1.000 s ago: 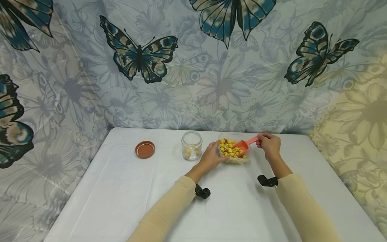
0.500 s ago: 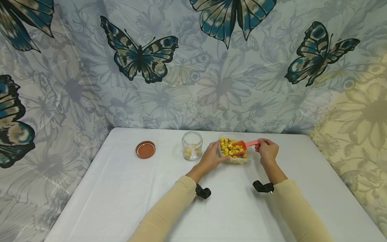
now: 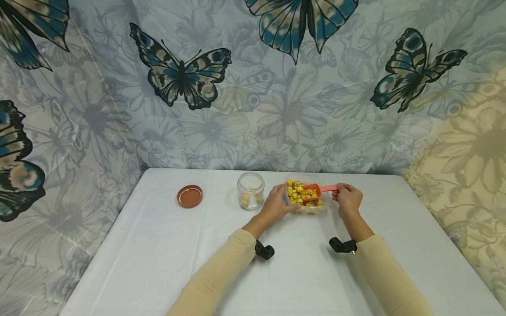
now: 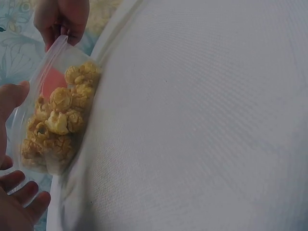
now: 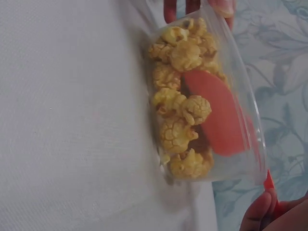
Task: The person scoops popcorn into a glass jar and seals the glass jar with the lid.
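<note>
A clear plastic container (image 3: 315,210) of yellow caramel popcorn (image 3: 294,192) stands towards the back of the table. My left hand (image 3: 274,205) holds its left side, with the thumb along the front. On the right, my right hand (image 3: 348,199) pinches the handle of a coral-red scoop (image 3: 329,188). The scoop's bowl lies in the popcorn inside the container, as the red patch behind the wall in the right wrist view also shows. Just left of my left hand, a clear glass jar (image 3: 251,180) stands uncovered with some popcorn at its bottom.
A brown round lid (image 3: 189,196) lies on the white-covered table (image 3: 158,254), left of the jar. Patterned cloth (image 3: 292,114) with butterflies hangs close behind the table's back edge and along the sides.
My right hand has come slightly left and lower, and the scoop's handle has turned flatter, with its bowl deeper in the popcorn. My left hand and the container stay in place.
</note>
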Demonstrator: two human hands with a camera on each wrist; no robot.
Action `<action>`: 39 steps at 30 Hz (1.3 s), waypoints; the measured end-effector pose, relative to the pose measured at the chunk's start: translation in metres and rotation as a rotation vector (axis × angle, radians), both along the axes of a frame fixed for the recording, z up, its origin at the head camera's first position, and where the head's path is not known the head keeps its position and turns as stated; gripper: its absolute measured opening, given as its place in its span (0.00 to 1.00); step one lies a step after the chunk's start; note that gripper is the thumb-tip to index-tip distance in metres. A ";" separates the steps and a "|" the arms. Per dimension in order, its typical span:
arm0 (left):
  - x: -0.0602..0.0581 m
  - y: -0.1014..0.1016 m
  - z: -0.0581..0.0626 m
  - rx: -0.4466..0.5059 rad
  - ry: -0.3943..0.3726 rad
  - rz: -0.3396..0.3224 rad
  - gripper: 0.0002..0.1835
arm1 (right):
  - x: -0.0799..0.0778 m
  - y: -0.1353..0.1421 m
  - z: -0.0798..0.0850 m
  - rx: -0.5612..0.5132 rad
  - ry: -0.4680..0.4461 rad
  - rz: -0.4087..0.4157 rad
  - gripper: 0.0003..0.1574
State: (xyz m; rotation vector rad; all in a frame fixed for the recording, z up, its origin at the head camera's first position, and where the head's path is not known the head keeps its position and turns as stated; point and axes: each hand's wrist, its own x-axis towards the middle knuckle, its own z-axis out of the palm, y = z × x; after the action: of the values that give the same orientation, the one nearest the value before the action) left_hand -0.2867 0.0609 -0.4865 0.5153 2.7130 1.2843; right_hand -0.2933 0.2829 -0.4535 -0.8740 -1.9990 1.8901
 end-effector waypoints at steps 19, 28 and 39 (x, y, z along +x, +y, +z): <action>0.001 0.000 -0.006 0.002 0.039 -0.009 0.46 | 0.003 0.018 0.000 -0.337 0.064 -0.089 0.25; 0.001 -0.001 -0.005 -0.015 0.070 -0.015 0.47 | 0.002 0.020 -0.002 -0.346 0.078 -0.086 0.24; 0.001 -0.001 -0.003 -0.001 0.046 -0.015 0.47 | 0.001 0.021 -0.004 -0.325 0.067 -0.073 0.23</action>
State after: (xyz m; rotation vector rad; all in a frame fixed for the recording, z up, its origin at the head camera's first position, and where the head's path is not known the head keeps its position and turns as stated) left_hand -0.2854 0.0596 -0.4892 0.5708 2.7417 1.2833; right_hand -0.2928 0.3040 -0.4576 -0.9336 -1.6245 2.2061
